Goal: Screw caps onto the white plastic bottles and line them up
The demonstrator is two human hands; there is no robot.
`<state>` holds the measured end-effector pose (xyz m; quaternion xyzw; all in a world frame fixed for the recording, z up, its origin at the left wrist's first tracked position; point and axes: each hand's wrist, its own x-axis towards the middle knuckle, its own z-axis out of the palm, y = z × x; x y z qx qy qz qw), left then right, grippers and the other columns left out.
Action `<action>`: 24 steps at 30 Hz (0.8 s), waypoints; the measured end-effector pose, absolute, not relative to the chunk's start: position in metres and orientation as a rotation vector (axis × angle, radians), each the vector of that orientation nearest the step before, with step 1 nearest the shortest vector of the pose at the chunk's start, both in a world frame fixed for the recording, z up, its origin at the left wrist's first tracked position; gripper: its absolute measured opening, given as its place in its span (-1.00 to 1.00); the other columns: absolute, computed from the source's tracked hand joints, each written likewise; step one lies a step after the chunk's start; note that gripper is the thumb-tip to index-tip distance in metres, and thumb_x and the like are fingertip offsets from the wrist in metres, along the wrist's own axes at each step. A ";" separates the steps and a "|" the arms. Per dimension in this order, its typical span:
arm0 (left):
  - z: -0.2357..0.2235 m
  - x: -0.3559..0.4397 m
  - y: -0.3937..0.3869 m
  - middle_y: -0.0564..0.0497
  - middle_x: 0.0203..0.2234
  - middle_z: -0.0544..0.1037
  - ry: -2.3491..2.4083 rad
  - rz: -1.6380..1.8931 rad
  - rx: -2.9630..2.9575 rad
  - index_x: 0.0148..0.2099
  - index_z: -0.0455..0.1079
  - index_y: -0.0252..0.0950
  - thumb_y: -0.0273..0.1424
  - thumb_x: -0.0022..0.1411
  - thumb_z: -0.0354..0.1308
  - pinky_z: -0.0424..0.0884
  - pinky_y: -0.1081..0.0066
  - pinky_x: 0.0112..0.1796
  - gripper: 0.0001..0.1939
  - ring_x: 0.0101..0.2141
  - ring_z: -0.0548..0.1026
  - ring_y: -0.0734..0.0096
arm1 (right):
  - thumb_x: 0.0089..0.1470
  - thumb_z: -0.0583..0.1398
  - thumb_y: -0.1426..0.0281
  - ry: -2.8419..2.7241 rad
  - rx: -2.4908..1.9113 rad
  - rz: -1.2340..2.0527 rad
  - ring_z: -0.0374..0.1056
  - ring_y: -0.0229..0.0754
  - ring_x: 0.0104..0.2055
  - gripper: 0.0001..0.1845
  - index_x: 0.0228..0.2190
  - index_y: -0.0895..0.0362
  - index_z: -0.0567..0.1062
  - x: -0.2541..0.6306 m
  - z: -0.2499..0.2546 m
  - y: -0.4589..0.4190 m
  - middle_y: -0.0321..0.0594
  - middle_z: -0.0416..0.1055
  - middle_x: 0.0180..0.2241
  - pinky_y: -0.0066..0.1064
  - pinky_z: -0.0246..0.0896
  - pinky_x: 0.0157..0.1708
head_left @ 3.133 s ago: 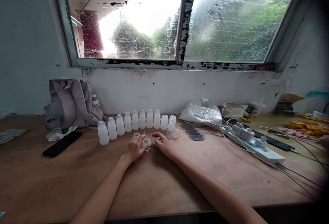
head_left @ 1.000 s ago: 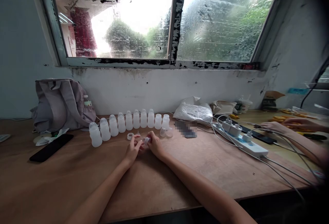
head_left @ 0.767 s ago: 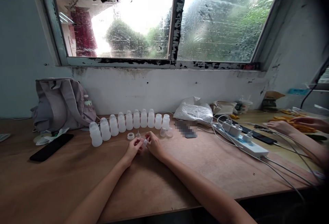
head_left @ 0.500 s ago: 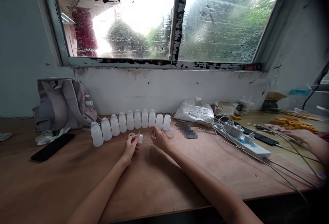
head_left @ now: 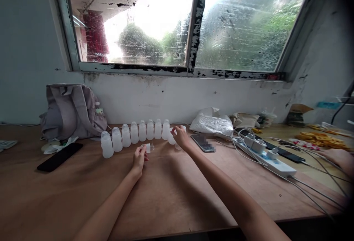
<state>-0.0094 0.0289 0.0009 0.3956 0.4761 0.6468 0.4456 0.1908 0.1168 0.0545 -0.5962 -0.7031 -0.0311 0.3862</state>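
Note:
A white screw collar with a clear teat (head_left: 148,148) is pinched in the fingers of my left hand (head_left: 139,157), just above the tabletop. My right hand (head_left: 181,137) is at the right end of a row of frosted baby bottles (head_left: 142,130), its fingers bent around the upper part of an uncapped baby bottle (head_left: 171,140). This hand partly hides that bottle and the one beside it. Several bottles farther left stand upright with clear caps on. Below my right hand, a clear dome cap (head_left: 178,147) is partly visible on the table.
A grey backpack (head_left: 73,110) and a black phone (head_left: 59,157) are on the left. To the right are another phone (head_left: 203,143), a silver bag (head_left: 212,121) and a power strip (head_left: 269,160) with trailing cables. Another person's hand (head_left: 336,156) is near yellow pieces (head_left: 320,139).
My right hand has moved right and forward, from beside my left hand to the uncapped bottles. My left hand still holds the collar, now turned somewhat. The view has shifted slightly.

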 end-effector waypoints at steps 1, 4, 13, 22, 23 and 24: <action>0.001 -0.009 0.029 0.07 -0.54 0.29 1.176 1.600 0.979 -0.38 0.28 -0.33 -0.04 -0.10 0.08 0.27 0.58 -0.62 -0.58 -0.55 0.29 0.56 | -0.02 0.08 0.37 -1.820 -1.411 -0.097 0.21 -0.21 -0.31 -0.87 -0.44 0.15 0.39 0.190 0.055 0.109 -0.14 0.25 -0.29 -0.40 0.11 -0.33; 0.000 -0.007 0.028 0.08 -0.56 0.29 1.172 1.587 0.983 -0.39 0.28 -0.32 -0.04 -0.09 0.09 0.26 0.58 -0.63 -0.59 -0.57 0.29 0.56 | -0.03 0.09 0.37 -1.882 -1.153 -0.018 0.22 -0.19 -0.28 -0.88 -0.47 0.15 0.38 0.187 0.051 0.085 -0.15 0.24 -0.33 -0.32 0.14 -0.26; -0.001 0.004 0.019 0.09 -0.58 0.33 1.055 1.432 0.949 -0.34 0.27 -0.32 -0.06 -0.08 0.11 0.33 0.53 -0.58 -0.59 -0.59 0.37 0.53 | -0.14 0.19 0.27 -1.822 -0.913 0.788 0.32 -0.18 -0.25 -0.42 -0.08 0.11 0.11 0.152 -0.004 0.040 -0.14 0.35 -0.25 -0.33 0.24 -0.32; 0.002 -0.006 0.023 0.11 -0.61 0.30 1.036 1.524 0.858 -0.38 0.26 -0.32 -0.06 -0.10 0.12 0.31 0.55 -0.59 -0.59 -0.62 0.32 0.60 | -0.14 0.21 0.25 -2.122 -1.035 -0.041 0.20 -0.06 -0.18 -0.43 -0.04 0.03 0.25 0.168 0.010 0.033 -0.12 0.29 -0.22 -0.19 0.12 -0.19; 0.002 -0.007 0.022 0.12 -0.62 0.29 1.044 1.524 0.878 -0.40 0.26 -0.32 -0.05 -0.11 0.13 0.30 0.56 -0.59 -0.59 -0.63 0.31 0.60 | -0.14 0.21 0.25 -2.155 -1.038 -0.116 0.20 -0.05 -0.20 -0.42 -0.03 0.01 0.25 0.169 0.011 0.032 -0.11 0.29 -0.23 -0.19 0.13 -0.21; 0.003 -0.007 0.022 0.14 -0.64 0.27 1.050 1.520 0.903 -0.41 0.25 -0.32 -0.05 -0.12 0.13 0.28 0.56 -0.60 -0.59 -0.64 0.29 0.61 | -0.14 0.21 0.25 -2.178 -1.033 -0.174 0.19 -0.05 -0.21 -0.42 -0.02 0.01 0.25 0.169 0.011 0.032 -0.11 0.28 -0.25 -0.19 0.13 -0.21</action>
